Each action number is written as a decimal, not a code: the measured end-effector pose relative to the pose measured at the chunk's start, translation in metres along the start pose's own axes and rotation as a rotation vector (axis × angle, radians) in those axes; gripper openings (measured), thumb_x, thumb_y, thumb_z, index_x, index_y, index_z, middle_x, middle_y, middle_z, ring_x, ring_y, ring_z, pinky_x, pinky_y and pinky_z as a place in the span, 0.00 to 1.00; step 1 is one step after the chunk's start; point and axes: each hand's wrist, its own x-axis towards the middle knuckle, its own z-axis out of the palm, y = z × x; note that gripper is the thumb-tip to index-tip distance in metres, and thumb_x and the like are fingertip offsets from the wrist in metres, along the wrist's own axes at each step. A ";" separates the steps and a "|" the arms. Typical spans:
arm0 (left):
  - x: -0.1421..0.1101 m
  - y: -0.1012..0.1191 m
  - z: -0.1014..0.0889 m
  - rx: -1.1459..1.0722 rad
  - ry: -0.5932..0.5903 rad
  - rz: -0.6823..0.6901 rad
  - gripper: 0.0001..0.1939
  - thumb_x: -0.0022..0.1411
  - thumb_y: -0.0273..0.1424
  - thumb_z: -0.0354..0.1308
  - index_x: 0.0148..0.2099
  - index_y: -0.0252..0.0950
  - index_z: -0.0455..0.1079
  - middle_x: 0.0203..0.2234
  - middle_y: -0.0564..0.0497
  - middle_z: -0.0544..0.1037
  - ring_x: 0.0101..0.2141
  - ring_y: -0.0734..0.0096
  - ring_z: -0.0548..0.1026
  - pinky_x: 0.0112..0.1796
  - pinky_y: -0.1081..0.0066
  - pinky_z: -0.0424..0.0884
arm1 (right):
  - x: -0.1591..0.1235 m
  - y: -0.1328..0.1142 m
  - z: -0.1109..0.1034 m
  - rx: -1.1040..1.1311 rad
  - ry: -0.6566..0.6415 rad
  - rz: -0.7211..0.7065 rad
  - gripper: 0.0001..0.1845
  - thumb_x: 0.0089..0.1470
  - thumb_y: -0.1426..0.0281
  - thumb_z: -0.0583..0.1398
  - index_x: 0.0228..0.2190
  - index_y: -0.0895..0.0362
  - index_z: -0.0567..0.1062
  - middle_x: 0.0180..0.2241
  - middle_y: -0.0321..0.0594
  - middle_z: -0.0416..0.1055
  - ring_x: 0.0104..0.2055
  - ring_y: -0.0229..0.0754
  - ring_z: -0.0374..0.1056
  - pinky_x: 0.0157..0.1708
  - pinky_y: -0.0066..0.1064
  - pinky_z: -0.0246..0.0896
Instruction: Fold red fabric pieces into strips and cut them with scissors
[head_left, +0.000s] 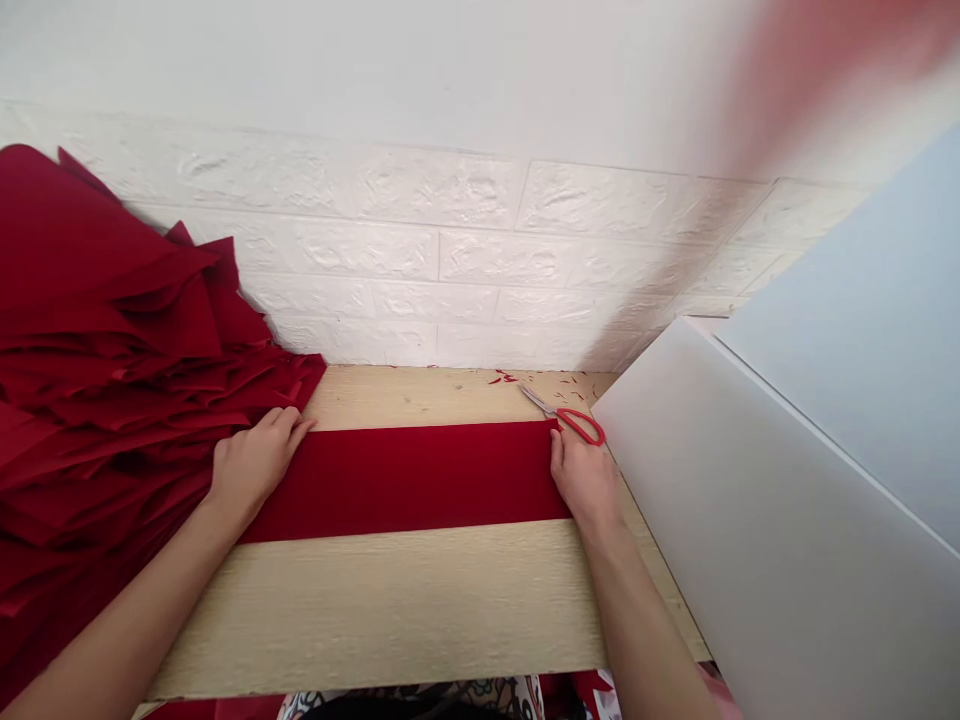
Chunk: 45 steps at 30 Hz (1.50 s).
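A long strip of dark red velvety fabric lies across the light wood-grain tabletop. My left hand rests flat on the strip's left end, where it meets a large heap of the same red fabric. My right hand sits at the strip's right end, fingertips on its edge. Just beyond those fingers lie red-handled scissors, blades pointing back and left, apparently not held.
Small red snippets are scattered along the table's back edge, below a white brick-textured wall. A large white board stands along the right side. A blurred reddish shape crosses the upper right.
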 end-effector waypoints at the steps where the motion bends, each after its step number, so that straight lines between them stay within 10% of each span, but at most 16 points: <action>1: -0.001 -0.001 0.002 0.006 0.034 0.005 0.25 0.72 0.43 0.33 0.48 0.39 0.69 0.48 0.41 0.76 0.31 0.60 0.76 0.29 0.68 0.61 | 0.000 -0.001 -0.001 -0.008 -0.011 0.005 0.23 0.66 0.65 0.49 0.29 0.57 0.79 0.22 0.48 0.73 0.19 0.44 0.63 0.21 0.36 0.52; 8: -0.043 0.036 -0.014 -0.145 0.514 0.341 0.17 0.70 0.36 0.46 0.40 0.39 0.76 0.37 0.42 0.77 0.38 0.58 0.72 0.37 0.62 0.69 | 0.003 -0.006 -0.010 0.005 -0.129 0.068 0.20 0.66 0.64 0.50 0.34 0.58 0.79 0.25 0.50 0.75 0.22 0.46 0.67 0.24 0.35 0.54; 12: -0.073 0.104 -0.009 -0.301 0.411 0.701 0.23 0.70 0.44 0.47 0.58 0.39 0.71 0.56 0.41 0.73 0.56 0.52 0.69 0.54 0.56 0.67 | 0.004 -0.006 -0.011 -0.004 -0.150 0.075 0.20 0.66 0.64 0.50 0.36 0.58 0.80 0.25 0.50 0.75 0.22 0.47 0.68 0.24 0.36 0.55; 15: -0.075 0.128 0.010 -0.302 0.239 0.704 0.33 0.69 0.50 0.44 0.68 0.37 0.60 0.66 0.40 0.64 0.65 0.50 0.60 0.62 0.51 0.61 | 0.003 -0.005 -0.008 0.004 -0.131 0.101 0.21 0.66 0.64 0.50 0.37 0.58 0.80 0.25 0.50 0.75 0.22 0.46 0.67 0.25 0.36 0.57; 27: -0.053 -0.009 0.054 -0.213 0.070 0.211 0.40 0.69 0.51 0.35 0.71 0.28 0.50 0.70 0.37 0.51 0.69 0.51 0.51 0.66 0.50 0.54 | 0.004 -0.014 -0.019 -0.058 -0.211 0.128 0.21 0.68 0.64 0.48 0.39 0.59 0.79 0.28 0.50 0.76 0.24 0.45 0.69 0.26 0.35 0.56; 45: -0.051 -0.022 0.058 -0.191 0.059 0.159 0.44 0.66 0.51 0.36 0.70 0.19 0.49 0.68 0.28 0.54 0.67 0.41 0.55 0.64 0.46 0.55 | 0.001 -0.010 -0.010 -0.090 -0.119 0.063 0.22 0.67 0.64 0.48 0.37 0.59 0.79 0.23 0.50 0.75 0.21 0.46 0.68 0.22 0.35 0.55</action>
